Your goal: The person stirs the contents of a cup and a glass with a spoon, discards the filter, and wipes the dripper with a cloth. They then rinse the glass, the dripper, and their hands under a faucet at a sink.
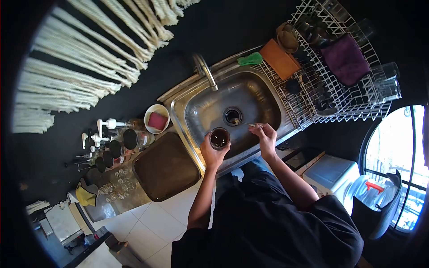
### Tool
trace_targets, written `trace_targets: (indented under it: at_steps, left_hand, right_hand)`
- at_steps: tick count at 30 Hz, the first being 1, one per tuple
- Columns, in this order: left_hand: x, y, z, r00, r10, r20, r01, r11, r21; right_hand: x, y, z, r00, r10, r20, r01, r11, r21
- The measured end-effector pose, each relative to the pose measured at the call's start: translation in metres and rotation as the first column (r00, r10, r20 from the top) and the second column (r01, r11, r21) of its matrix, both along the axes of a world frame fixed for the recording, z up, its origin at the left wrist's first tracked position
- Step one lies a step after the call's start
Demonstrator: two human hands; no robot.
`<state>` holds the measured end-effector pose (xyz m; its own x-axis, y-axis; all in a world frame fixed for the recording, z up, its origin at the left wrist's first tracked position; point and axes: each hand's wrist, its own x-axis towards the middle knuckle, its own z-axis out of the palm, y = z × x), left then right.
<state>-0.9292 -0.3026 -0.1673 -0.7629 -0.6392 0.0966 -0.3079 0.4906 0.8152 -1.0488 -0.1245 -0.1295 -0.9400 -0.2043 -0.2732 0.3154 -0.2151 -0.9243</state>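
My left hand (213, 154) is wrapped round a glass of dark liquid (219, 138), held over the near edge of the sink (196, 107). Pinched in my right hand (264, 135) is the handle of a small spoon (243, 122). Its bowl end hangs above the dark drain hole (233, 116), left of my right hand. What the spoon carries, if anything, is too small to tell. The curved faucet (208, 76) reaches over the back of the sink, and no water shows running from it.
Right of the sink stands a white wire dish rack (319, 117) with glasses and a purple cloth (345, 59). A brown tray (166, 167) lies to the left, beside a white bowl with a pink sponge (157, 121). Pump bottles and jars (130, 139) line the wall.
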Motion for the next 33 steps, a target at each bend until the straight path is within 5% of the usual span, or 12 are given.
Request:
trace_targets:
  at_steps: [11,33]
  left_hand:
    - [-0.039,-0.009,-0.018,0.982,-0.034,0.187,0.066,0.983,-0.168]
    - [-0.056,-0.013,-0.019,0.945,-0.05,0.324,0.123,0.97,-0.209]
  right_hand:
    - [-0.023,-0.015,-0.083,0.941,0.095,0.325,-0.062,0.992,-0.111]
    - [-0.033,-0.021,-0.098,0.924,0.1,0.369,-0.053,0.989,-0.135]
